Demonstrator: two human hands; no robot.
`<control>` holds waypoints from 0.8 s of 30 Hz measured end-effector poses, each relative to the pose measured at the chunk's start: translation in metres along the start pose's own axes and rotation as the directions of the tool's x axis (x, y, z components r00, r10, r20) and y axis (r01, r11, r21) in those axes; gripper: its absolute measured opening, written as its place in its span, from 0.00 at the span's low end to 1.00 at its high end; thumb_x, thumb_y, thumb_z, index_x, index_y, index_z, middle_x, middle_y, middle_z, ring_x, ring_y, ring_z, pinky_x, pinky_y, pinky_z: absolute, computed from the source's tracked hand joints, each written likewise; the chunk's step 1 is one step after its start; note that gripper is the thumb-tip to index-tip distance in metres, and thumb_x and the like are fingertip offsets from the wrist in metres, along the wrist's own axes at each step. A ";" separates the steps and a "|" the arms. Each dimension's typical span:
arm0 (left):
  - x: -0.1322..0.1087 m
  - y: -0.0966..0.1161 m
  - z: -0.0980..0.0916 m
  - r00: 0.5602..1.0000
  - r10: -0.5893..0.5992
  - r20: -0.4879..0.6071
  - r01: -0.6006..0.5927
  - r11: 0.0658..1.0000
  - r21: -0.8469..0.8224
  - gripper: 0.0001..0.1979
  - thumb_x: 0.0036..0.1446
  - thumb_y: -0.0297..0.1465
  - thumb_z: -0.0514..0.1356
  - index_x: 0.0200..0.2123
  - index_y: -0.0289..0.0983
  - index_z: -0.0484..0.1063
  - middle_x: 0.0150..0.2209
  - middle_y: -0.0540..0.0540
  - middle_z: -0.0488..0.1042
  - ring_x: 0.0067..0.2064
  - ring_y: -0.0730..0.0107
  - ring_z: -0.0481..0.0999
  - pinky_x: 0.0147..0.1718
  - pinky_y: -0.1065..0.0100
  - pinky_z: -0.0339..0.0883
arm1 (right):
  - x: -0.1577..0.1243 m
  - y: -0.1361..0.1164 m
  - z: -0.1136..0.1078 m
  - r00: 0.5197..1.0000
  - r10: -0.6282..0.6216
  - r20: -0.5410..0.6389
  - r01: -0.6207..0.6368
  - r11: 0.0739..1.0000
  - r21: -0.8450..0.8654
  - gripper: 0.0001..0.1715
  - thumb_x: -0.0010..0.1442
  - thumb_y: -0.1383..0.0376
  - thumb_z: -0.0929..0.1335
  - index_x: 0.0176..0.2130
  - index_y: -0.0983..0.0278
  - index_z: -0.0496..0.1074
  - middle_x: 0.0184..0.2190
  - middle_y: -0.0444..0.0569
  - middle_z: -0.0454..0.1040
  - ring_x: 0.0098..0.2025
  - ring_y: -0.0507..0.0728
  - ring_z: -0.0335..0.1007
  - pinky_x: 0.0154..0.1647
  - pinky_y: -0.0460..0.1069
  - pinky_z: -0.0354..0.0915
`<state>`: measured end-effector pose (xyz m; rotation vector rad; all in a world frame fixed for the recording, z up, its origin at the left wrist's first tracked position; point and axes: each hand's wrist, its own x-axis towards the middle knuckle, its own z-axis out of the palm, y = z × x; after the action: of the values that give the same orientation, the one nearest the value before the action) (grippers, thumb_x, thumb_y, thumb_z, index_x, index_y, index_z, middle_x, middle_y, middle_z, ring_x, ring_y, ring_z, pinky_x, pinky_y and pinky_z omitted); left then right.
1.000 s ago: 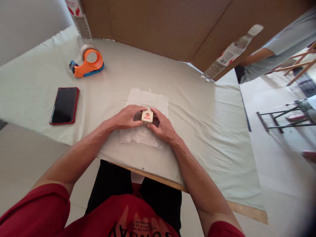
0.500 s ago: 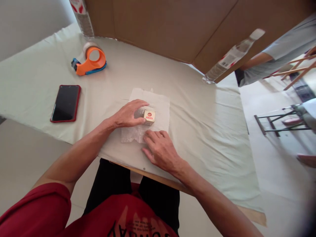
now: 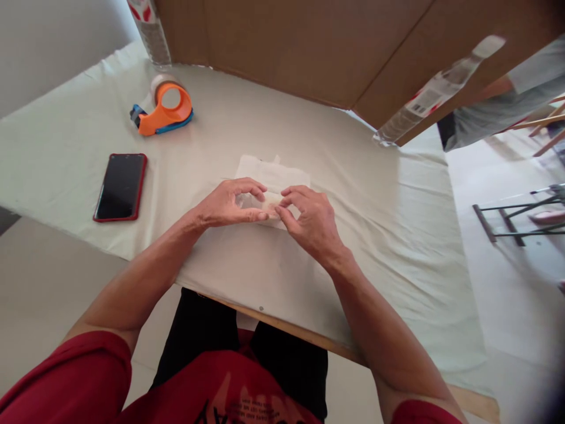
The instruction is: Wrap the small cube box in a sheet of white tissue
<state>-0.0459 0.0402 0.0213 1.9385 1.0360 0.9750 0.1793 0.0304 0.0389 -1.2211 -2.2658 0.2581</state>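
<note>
My left hand (image 3: 229, 203) and my right hand (image 3: 311, 218) meet over a sheet of clear bubble wrap (image 3: 276, 174) in the middle of the cloth-covered table (image 3: 375, 235). The near end of the wrap is folded up and over a small cream box (image 3: 270, 205), which shows only faintly through it between my fingertips. Both hands pinch the folded wrap against the box, left thumb below and fingers curled above, right fingers pressing from the other side.
A red-cased phone (image 3: 120, 186) lies face up at the left. An orange tape dispenser (image 3: 164, 106) sits further back. A large cardboard box (image 3: 309, 41) stands along the far edge. Another person's sleeve and arm (image 3: 498, 100) show at the upper right.
My right hand lifted the near end of the bubble wrap and folded it over the small box, which was bare before. My left hand stayed on the box.
</note>
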 end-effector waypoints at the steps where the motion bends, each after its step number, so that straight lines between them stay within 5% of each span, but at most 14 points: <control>1: 0.000 0.000 0.003 0.999 -0.033 -0.032 0.034 0.999 0.036 0.17 0.50 0.44 0.69 0.35 0.37 0.79 0.50 0.40 0.81 0.50 0.57 0.80 0.48 0.62 0.71 | 0.004 0.004 0.002 1.000 0.029 0.008 -0.029 0.998 0.053 0.04 0.61 0.67 0.69 0.32 0.62 0.73 0.46 0.53 0.81 0.47 0.61 0.77 0.47 0.55 0.63; 7: 0.001 0.001 0.018 0.974 -0.197 -0.109 0.196 0.980 -0.014 0.10 0.53 0.38 0.65 0.28 0.36 0.76 0.45 0.41 0.83 0.44 0.62 0.81 0.43 0.66 0.71 | 0.014 0.020 0.015 0.974 0.205 0.100 -0.229 0.868 0.441 0.07 0.56 0.62 0.71 0.28 0.62 0.73 0.42 0.51 0.80 0.46 0.59 0.75 0.49 0.53 0.65; 13: 0.003 0.001 0.020 0.954 -0.288 -0.087 0.271 0.949 -0.163 0.13 0.51 0.39 0.66 0.28 0.34 0.74 0.40 0.41 0.83 0.36 0.67 0.79 0.35 0.69 0.69 | 0.016 0.025 0.020 0.906 0.299 0.301 -0.424 0.639 0.641 0.13 0.52 0.56 0.73 0.29 0.63 0.73 0.29 0.46 0.77 0.30 0.53 0.67 0.32 0.48 0.61; 24: 0.003 -0.001 0.022 0.962 -0.256 -0.095 0.232 0.950 -0.211 0.10 0.49 0.35 0.65 0.23 0.35 0.71 0.35 0.44 0.81 0.33 0.71 0.75 0.31 0.71 0.66 | 0.013 0.021 0.020 0.906 0.306 0.294 -0.424 0.648 0.633 0.13 0.51 0.57 0.73 0.28 0.64 0.74 0.25 0.43 0.73 0.28 0.51 0.63 0.30 0.48 0.58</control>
<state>-0.0259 0.0379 0.0115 1.5625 1.1693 1.0226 0.1777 0.0553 0.0185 -1.2361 -1.7195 1.2793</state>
